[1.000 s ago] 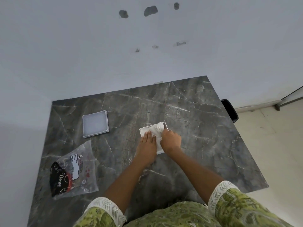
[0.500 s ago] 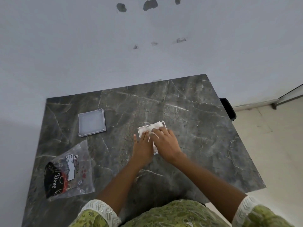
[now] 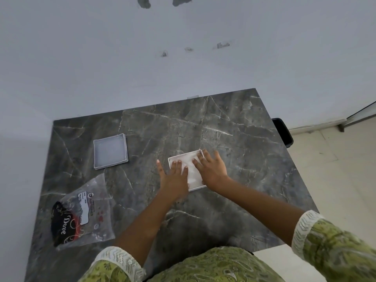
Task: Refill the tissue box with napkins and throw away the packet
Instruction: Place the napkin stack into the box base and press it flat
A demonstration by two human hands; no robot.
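A white square tissue box [image 3: 184,156] sits mid-table with white napkins [image 3: 192,171] lying in it. My left hand [image 3: 175,178] lies flat on the napkins' left side, fingers spread. My right hand [image 3: 211,167] presses flat on the right side, fingers apart. Neither hand grips anything. The box's grey square lid [image 3: 110,151] lies apart at the left. A clear plastic packet [image 3: 81,212] with a black printed end lies flat near the table's front left.
The dark marble table [image 3: 234,139] stands against a white wall. A black bin [image 3: 282,132] sits on the floor just past the table's right edge. Pale floor tiles lie to the right.
My right hand has gone from a closed grip on the napkins to lying flat on them. Both hands now press the napkins down into the box.
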